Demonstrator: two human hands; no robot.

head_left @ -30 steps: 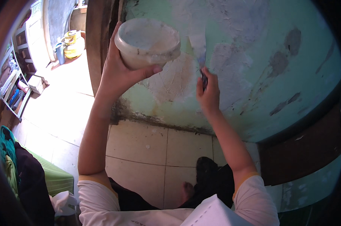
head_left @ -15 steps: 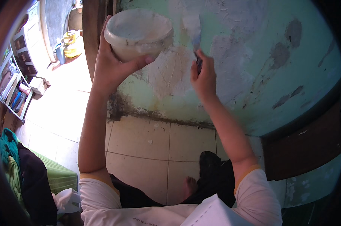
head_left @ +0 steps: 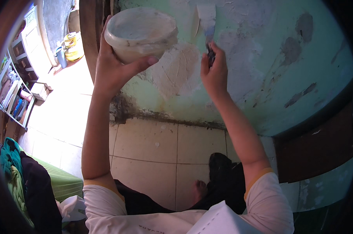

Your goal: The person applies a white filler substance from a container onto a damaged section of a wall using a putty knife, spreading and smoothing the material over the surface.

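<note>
Green patched wall [head_left: 202, 102], tiled floor [head_left: 145, 146]; scraper [head_left: 208, 28] points up, long axis near-vertical, right hand [head_left: 216, 74] wrapping handle [head_left: 211, 55]; left hand [head_left: 113, 72] spread round tub [head_left: 139, 45].

From here, the tub [head_left: 141, 48] hides fingers of the left hand [head_left: 115, 73]; the right hand [head_left: 216, 74] partly covers the scraper handle [head_left: 211, 55].

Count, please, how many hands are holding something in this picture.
2: the left hand holds a white tub at the upper left, and the right hand grips a putty knife by its handle, before the green wall.
</note>
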